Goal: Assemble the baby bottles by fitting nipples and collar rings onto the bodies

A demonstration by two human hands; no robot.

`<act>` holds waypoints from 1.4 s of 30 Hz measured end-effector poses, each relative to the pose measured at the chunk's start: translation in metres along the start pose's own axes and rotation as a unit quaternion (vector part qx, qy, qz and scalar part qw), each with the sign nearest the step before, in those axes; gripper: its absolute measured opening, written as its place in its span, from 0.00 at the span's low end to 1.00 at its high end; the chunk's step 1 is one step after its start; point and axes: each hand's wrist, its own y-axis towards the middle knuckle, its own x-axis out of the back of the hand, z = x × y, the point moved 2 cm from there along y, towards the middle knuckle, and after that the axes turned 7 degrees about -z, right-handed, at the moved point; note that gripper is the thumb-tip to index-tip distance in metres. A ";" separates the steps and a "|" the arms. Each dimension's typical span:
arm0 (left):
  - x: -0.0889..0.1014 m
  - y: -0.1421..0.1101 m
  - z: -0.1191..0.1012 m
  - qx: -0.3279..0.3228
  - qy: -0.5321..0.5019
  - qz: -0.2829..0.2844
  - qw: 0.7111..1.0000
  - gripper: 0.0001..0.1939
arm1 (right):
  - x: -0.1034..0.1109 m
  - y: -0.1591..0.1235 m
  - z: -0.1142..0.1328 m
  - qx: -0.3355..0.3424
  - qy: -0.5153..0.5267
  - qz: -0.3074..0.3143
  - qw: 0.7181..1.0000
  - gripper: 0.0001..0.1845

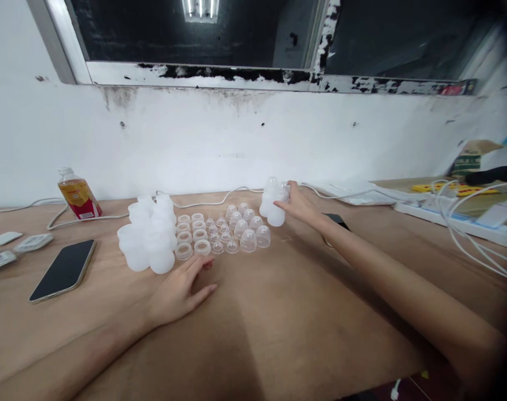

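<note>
My left hand (180, 292) rests on the tabletop with its thumb apart from the fingers and nothing in it. Its fingertips are beside the nearest of the pale screw rings (202, 247). Right of the rings stand small clear silicone nipples (225, 236), then clear dome caps (248, 240), all in rows. To the left is a cluster of white, cloudy bottle bodies (149, 239). My right hand (297, 205) reaches to the back and grips a baby bottle (283, 192) with a clear cap, beside other capped baby bottles (272, 186). The fingers' far side is partly hidden.
A phone (63, 271) and white packets (34, 242) lie at left, near a drink bottle (78, 195). A dark phone-like object (336, 221) lies behind my right forearm. A white cable (224, 199) runs along the wall; a power strip (458, 220) with cords is at right.
</note>
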 end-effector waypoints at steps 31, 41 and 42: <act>0.011 -0.006 0.002 -0.074 0.166 0.109 0.977 0.28 | -0.024 -0.168 0.131 0.370 0.093 0.250 0.890 0.31; 0.001 0.000 0.002 -0.034 0.246 0.021 0.969 0.13 | -0.036 -0.140 0.124 0.290 0.112 0.130 0.942 0.20; 0.001 0.002 0.004 -0.028 0.240 0.003 0.970 0.14 | -0.040 -0.136 0.123 0.250 0.124 0.132 0.951 0.25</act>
